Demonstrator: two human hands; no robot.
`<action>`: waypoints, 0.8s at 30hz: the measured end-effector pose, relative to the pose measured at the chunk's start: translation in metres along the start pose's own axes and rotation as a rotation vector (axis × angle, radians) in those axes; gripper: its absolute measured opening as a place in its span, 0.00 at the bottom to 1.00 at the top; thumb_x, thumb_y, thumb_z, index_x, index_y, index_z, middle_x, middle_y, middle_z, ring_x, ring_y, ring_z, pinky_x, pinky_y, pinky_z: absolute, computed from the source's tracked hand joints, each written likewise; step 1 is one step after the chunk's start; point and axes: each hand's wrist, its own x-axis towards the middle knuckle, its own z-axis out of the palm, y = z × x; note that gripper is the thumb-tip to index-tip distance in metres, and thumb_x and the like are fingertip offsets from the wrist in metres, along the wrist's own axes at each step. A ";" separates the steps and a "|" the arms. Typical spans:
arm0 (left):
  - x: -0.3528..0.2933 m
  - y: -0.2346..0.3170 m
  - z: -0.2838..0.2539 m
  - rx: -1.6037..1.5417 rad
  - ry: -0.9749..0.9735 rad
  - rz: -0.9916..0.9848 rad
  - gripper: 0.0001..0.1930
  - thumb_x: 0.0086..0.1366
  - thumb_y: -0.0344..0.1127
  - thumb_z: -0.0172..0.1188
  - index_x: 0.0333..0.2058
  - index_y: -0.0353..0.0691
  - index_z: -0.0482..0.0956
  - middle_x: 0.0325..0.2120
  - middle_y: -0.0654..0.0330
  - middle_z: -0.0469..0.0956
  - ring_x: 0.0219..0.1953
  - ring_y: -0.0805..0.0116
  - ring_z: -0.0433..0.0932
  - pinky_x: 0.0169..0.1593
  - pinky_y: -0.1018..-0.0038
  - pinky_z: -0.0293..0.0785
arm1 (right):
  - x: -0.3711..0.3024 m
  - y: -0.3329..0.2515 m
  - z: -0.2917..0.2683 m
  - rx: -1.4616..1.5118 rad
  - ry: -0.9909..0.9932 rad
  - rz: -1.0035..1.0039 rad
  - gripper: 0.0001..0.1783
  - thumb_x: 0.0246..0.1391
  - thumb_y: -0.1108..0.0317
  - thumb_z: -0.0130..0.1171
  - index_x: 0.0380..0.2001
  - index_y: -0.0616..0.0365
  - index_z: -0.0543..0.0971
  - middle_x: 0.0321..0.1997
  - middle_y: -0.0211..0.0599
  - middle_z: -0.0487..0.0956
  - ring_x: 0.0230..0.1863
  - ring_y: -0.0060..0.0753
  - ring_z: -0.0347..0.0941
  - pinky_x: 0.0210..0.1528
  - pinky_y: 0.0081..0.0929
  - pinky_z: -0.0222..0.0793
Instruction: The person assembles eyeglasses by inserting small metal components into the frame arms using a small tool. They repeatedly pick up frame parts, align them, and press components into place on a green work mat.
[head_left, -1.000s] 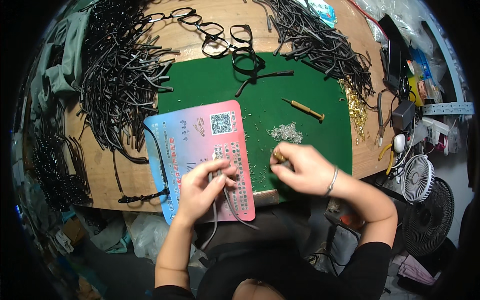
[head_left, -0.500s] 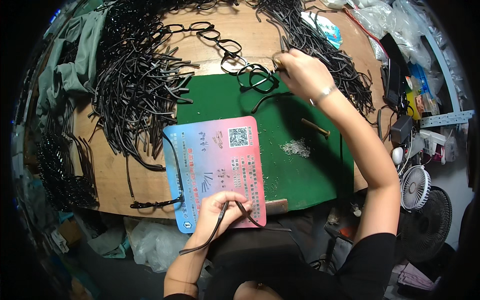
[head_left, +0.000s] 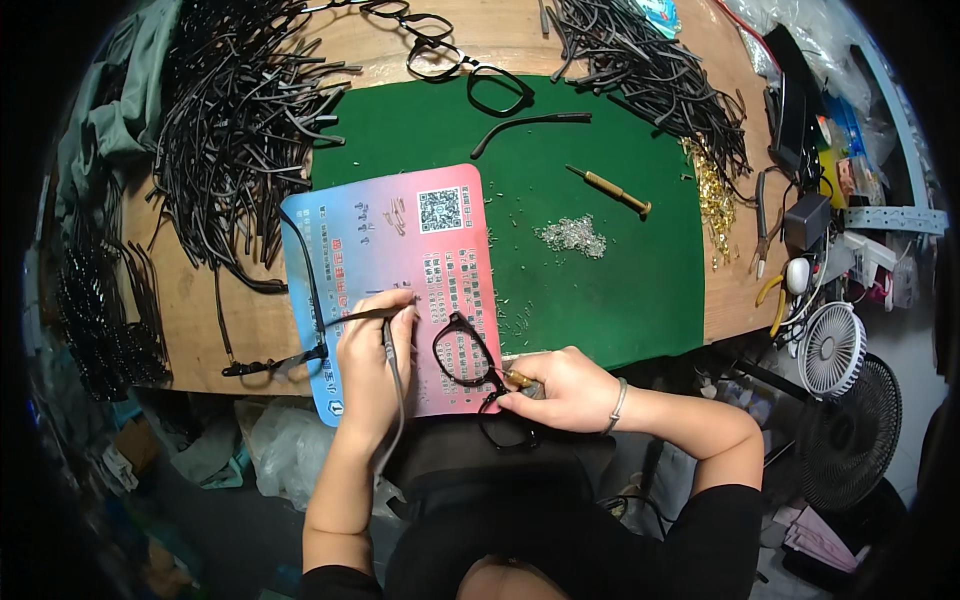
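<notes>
My left hand (head_left: 370, 345) is closed over the card mat, holding a dark glasses temple (head_left: 355, 315) and a greyer temple (head_left: 394, 365) that hangs down past the wrist. To its right, my right hand (head_left: 578, 390) pinches a black eyeglass front (head_left: 482, 348) near its bridge. Tucked in the same fingers is a small brass-coloured tool (head_left: 520, 379), mostly hidden. Under both hands lies a blue-and-pink printed card mat (head_left: 345, 215) with small metal parts on it. A temple (head_left: 318, 250) lies along the mat's left edge, and another temple (head_left: 530, 122) rests above on the green mat (head_left: 620, 290).
Heaps of black temples (head_left: 235, 140) lie at left and far right. Eyeglass fronts (head_left: 500, 92) are strung along the back. Tiny clear screws (head_left: 572, 237) sit beside a brass screwdriver (head_left: 615, 190). Gold-coloured bits (head_left: 715, 200), pliers (head_left: 770, 300) and a white fan (head_left: 832, 362) stand right.
My right hand has come from the back of the table toward me, bringing an eyeglass front from the row. My left hand, still holding temples, has shifted up and left in view.
</notes>
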 end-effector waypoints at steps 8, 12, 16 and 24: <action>-0.019 0.028 0.034 -0.424 0.004 -0.283 0.05 0.67 0.28 0.46 0.39 0.32 0.66 0.25 0.60 0.73 0.21 0.80 0.74 0.27 0.83 0.73 | -0.014 0.001 -0.016 -0.316 0.199 -0.234 0.18 0.50 0.57 0.58 0.41 0.57 0.73 0.30 0.44 0.76 0.26 0.47 0.75 0.30 0.37 0.73; -0.018 0.026 0.040 -0.395 0.027 -0.233 0.05 0.67 0.27 0.45 0.39 0.31 0.66 0.25 0.59 0.73 0.22 0.78 0.75 0.28 0.82 0.74 | -0.015 0.001 -0.022 -0.756 0.320 -0.175 0.29 0.47 0.57 0.61 0.52 0.54 0.68 0.30 0.38 0.67 0.20 0.36 0.72 0.20 0.30 0.70; -0.020 0.021 0.038 -0.264 -0.001 -0.103 0.04 0.67 0.25 0.45 0.38 0.32 0.67 0.31 0.59 0.73 0.23 0.80 0.74 0.28 0.83 0.74 | -0.015 0.010 -0.016 -0.797 0.363 -0.188 0.31 0.45 0.57 0.62 0.53 0.54 0.68 0.31 0.38 0.66 0.21 0.33 0.72 0.20 0.27 0.70; -0.010 0.018 0.030 0.001 -0.025 0.204 0.06 0.59 0.19 0.54 0.35 0.34 0.71 0.23 0.57 0.72 0.18 0.70 0.73 0.22 0.76 0.70 | -0.024 0.005 -0.031 -0.404 0.304 -0.147 0.22 0.50 0.69 0.54 0.50 0.55 0.64 0.37 0.44 0.65 0.29 0.48 0.73 0.30 0.38 0.72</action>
